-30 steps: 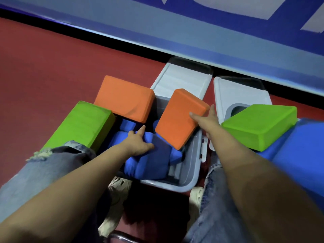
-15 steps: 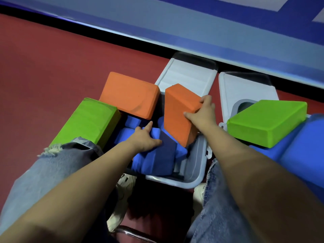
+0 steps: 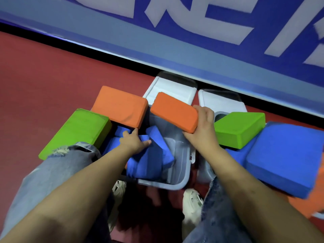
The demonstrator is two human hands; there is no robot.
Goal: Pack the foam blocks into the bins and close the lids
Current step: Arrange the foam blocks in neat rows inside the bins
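Red floor (image 3: 52,76), blue banner wall behind. Grey bin (image 3: 182,165), lid open, part-filled with blue blocks (image 3: 149,162). Right hand (image 3: 203,127), fingers curled round orange block (image 3: 173,111), has lifted it out to level above the bin, leaving room for repacking. Left hand (image 3: 134,142), fingers spread, presses blue blocks down.

left hand (image 3: 134,142) flat, right hand (image 3: 201,127) gripping

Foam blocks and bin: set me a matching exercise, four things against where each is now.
Things:
1. held orange block
2. left green block
3. big blue block
4. bin lid

Places:
A. far right, beside the right forearm
B. open, lying back toward the wall
C. gripped by the right hand above the bin
D. by the left knee

Pairs: 1-C, 2-D, 3-A, 4-B
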